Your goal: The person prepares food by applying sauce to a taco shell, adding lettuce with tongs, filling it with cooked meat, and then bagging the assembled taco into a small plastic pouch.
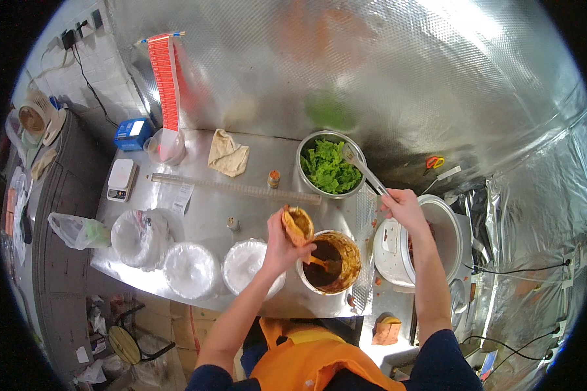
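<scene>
My left hand [282, 246] is closed around a browned bread pocket [298, 225], its open mouth facing up. Just below and to the right stands a white pot [355, 262] smeared inside with dark brown sauce [319, 277]; an orange-handled utensil [322, 264] leans in it. My right hand [403, 207] grips the end of metal tongs [370, 177]. The tongs' far end rests among green lettuce leaves [330, 168] in a steel bowl [305, 183] at the back of the table. Whether the tongs pinch any leaf cannot be made out.
Plastic-lined round containers [191, 270] line the table's front left. A white cooker [460, 242] stands at the right, beside my right forearm. Farther back are a clear ruler [235, 188], a cloth [228, 154], a small scale [121, 180] and a spice jar [274, 178].
</scene>
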`<state>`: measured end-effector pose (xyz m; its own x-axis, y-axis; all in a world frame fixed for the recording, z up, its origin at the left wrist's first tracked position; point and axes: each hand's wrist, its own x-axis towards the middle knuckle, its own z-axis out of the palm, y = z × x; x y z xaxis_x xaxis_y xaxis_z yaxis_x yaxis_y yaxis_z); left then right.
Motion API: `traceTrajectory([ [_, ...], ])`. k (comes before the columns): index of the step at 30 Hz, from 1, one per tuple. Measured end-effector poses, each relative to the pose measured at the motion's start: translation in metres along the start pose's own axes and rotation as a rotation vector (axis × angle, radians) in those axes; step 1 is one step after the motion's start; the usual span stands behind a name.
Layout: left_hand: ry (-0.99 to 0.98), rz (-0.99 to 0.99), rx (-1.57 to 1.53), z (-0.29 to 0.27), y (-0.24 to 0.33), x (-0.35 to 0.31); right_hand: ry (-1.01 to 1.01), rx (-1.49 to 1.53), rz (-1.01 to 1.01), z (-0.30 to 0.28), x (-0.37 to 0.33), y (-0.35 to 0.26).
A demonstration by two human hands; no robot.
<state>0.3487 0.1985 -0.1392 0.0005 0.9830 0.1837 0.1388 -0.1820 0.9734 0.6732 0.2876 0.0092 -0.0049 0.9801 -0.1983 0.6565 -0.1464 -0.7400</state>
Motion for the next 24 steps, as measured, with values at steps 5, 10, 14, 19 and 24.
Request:
traceTrajectory([
  [5,0.041,0.067,-0.026,-0.006,-0.014,0.052,-0.153,0.000,-0.080,-0.044,-0.070,-0.079],
  [10,-0.070,0.070,-0.241,-0.029,0.037,0.061,-0.263,0.015,-0.097,-0.064,-0.125,-0.108],
  [14,-0.102,0.053,-0.199,-0.034,0.054,0.049,-0.268,0.028,-0.023,-0.062,-0.152,-0.127],
  [19,-0.097,0.081,-0.254,-0.030,0.045,0.037,-0.300,-0.017,-0.034,-0.067,-0.175,-0.135],
  [24,-0.107,0.154,-0.136,-0.042,0.067,0.025,-0.300,-0.105,-0.019,-0.052,-0.179,-0.133],
])
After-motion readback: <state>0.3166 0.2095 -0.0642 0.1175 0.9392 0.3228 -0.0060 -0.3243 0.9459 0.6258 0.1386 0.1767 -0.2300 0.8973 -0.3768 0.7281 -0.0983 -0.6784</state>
